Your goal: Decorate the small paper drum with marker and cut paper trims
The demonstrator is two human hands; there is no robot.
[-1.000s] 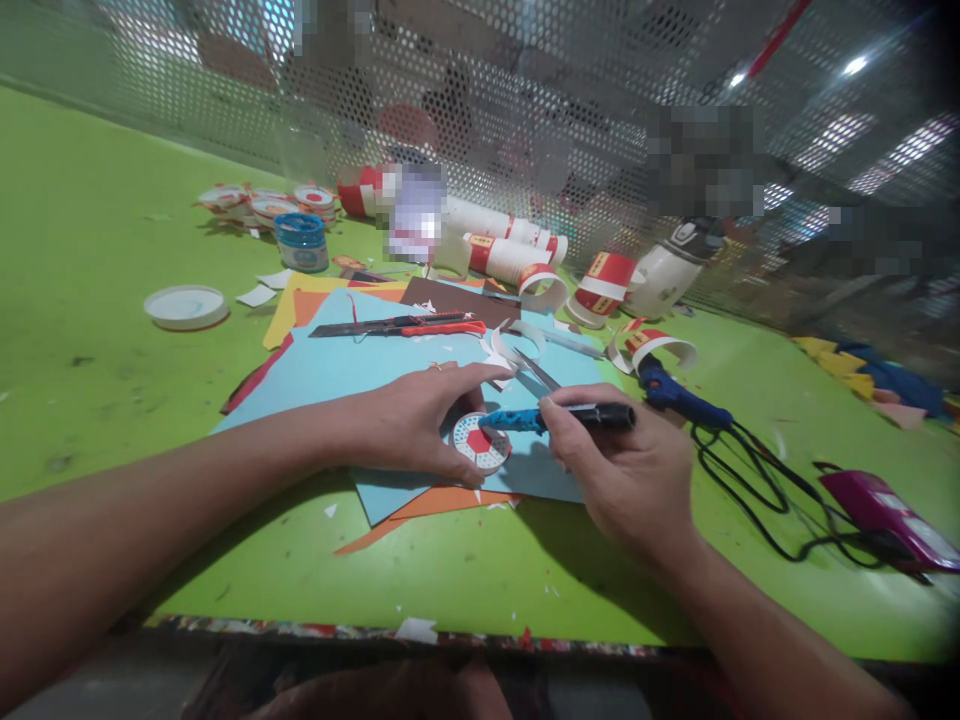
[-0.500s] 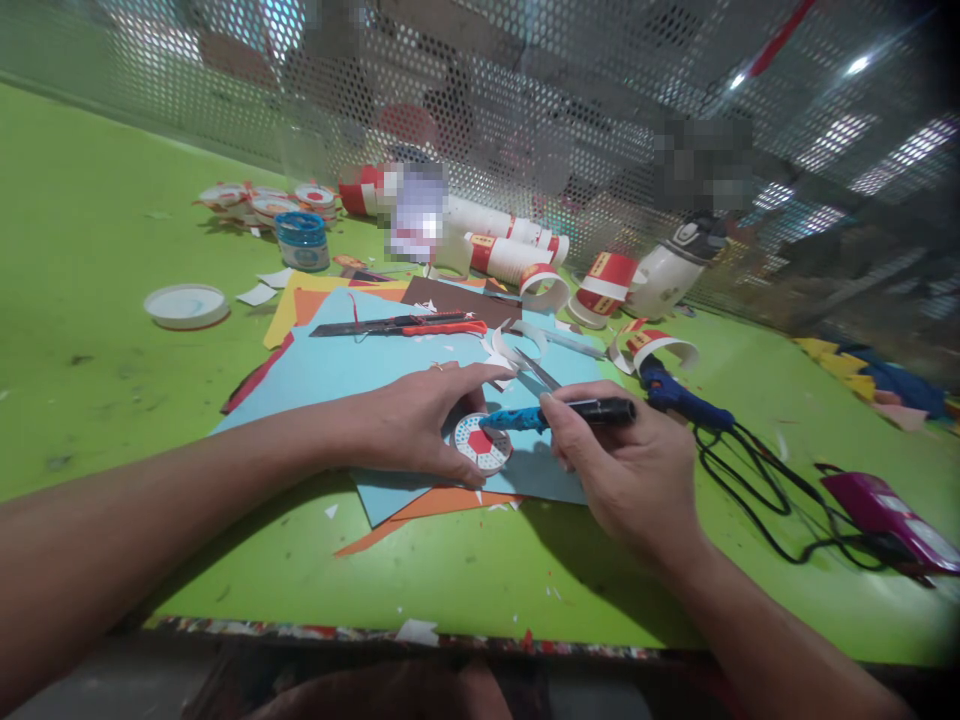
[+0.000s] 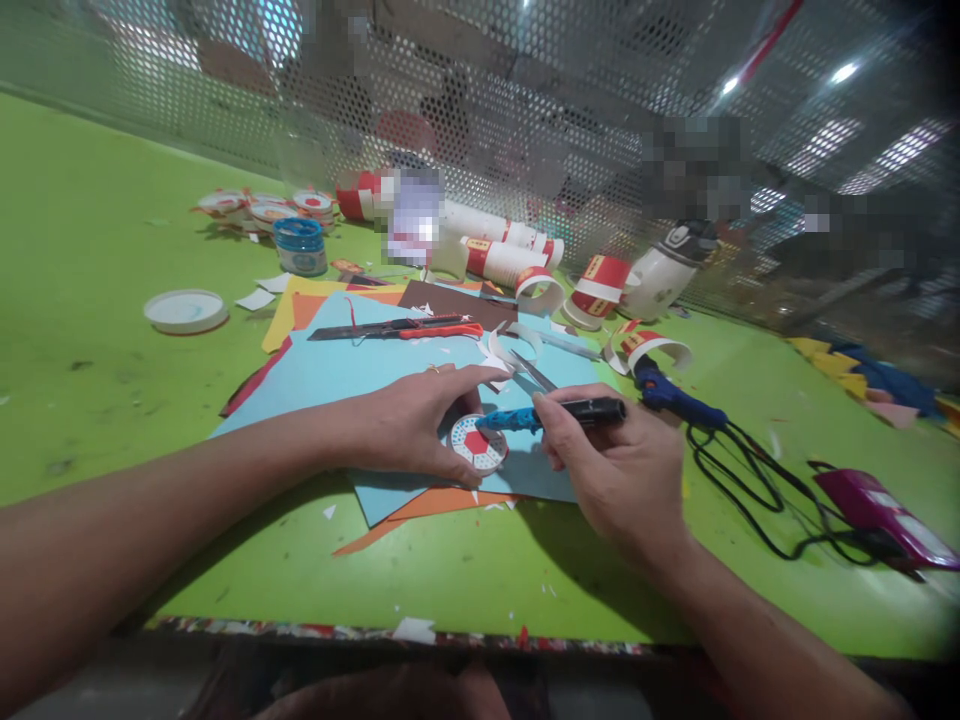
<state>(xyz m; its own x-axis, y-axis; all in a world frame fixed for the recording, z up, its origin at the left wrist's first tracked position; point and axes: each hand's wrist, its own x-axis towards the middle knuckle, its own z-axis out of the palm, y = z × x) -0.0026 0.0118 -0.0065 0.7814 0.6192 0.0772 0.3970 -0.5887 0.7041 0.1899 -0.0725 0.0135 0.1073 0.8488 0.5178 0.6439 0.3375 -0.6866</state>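
Thumb and fingers of my left hand point(image 3: 420, 425) are curled round a small white disc point(image 3: 487, 458) with a red hexagon in its middle and blue dots around it. The disc lies on light blue paper point(image 3: 337, 385). My right hand point(image 3: 626, 460) grips a black pen point(image 3: 596, 412) with a blue-smeared front part, its tip at the disc's upper edge. Scissors point(image 3: 532, 372) lie just behind the pen, their handles hidden by my right hand. Farther back, a black and red cutter point(image 3: 390, 328) rests on the paper.
At the back left stand an open blue paint jar point(image 3: 300, 248) and its white lid point(image 3: 186, 311). Red and white paper cups point(image 3: 596, 290) lie towards the mesh screen. On the right are a blue glue gun point(image 3: 679, 395), its black cable and a purple device point(image 3: 877, 510).
The pen tip and my right hand have shifted slightly to the left over the disc. The whole view has moved a little. Both hands keep their hold.
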